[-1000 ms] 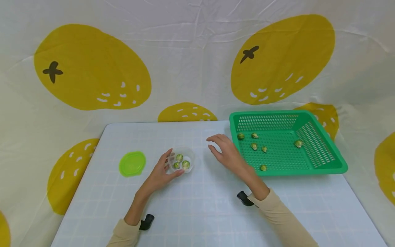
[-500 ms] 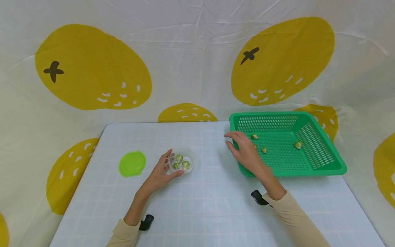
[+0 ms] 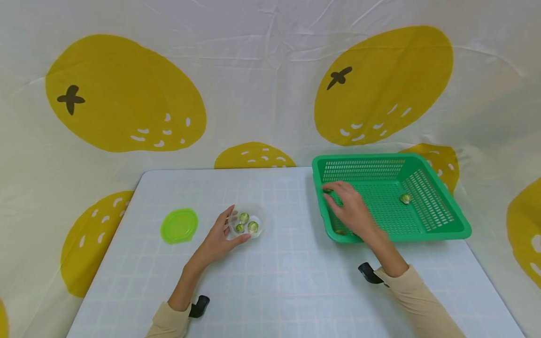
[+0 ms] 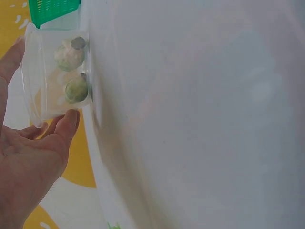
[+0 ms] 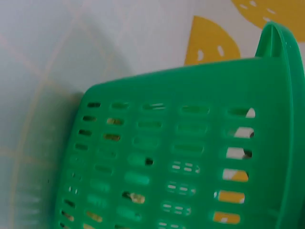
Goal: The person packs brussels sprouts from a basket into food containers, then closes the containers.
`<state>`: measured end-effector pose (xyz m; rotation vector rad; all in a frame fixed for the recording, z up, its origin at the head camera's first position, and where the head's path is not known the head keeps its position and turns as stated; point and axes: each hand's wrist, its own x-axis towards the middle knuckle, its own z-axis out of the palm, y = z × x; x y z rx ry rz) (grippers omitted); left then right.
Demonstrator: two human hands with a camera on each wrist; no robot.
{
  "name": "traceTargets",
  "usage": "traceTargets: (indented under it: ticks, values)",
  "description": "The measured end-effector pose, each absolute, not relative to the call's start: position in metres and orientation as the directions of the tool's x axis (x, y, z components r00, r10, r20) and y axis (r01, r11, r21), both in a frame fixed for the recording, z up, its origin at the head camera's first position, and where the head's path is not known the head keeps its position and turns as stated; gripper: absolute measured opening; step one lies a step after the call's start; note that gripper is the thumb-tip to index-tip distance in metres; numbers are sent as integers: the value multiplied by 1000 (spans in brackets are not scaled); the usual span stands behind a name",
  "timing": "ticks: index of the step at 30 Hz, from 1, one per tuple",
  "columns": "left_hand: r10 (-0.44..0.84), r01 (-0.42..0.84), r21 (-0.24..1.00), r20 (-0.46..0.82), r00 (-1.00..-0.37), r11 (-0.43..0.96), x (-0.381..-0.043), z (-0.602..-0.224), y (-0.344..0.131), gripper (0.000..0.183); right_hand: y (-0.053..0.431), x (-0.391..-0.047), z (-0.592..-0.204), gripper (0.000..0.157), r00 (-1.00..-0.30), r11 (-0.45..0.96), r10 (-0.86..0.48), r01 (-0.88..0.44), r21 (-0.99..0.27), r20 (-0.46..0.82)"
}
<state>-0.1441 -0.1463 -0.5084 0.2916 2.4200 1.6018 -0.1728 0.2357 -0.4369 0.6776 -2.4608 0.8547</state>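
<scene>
My left hand holds a clear plastic cup on the table, thumb on the near side and fingers on the far side. Three Brussels sprouts lie inside it in the head view. Over the left part of the green basket is my right hand, its fingers bent with a gap before the thumb. A sprout shows just under its fingertips; contact cannot be made out. The right wrist view has only the basket's slotted outer wall, which hides the hand.
One sprout lies in the right part of the basket, and another shows at its near left edge. A bright green round lid lies left of the cup. A fruit-print cloth hangs behind the table.
The right hand has moved right, from the table beside the basket to inside its left part, covering several sprouts there. The left hand and cup have stayed in place.
</scene>
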Motion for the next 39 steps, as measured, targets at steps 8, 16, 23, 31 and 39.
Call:
traceTargets:
  ticks: [8, 16, 23, 31, 39]
  values:
    - [283, 41, 917, -79, -956, 396, -144, -507, -146, 107, 255, -169, -441, 25, -785, 697, -308, -570, -434, 537]
    - [284, 42, 915, -81, -955, 402, -144, -507, -146, 107, 275, -163, -443, 20, -820, 726, -303, -529, -440, 486]
    - [289, 48, 916, -76, -954, 399, -145, -507, -147, 108, 288, -159, -446, 17, -829, 730, -322, -525, -438, 457]
    - [293, 58, 918, -65, -954, 391, -145, -507, -148, 107, 300, -156, -447, 16, -869, 726, -359, -490, -483, 342]
    - [293, 60, 917, -63, -954, 395, -145, -509, -147, 108, 310, -154, -447, 18, -906, 751, -373, -421, -509, 198]
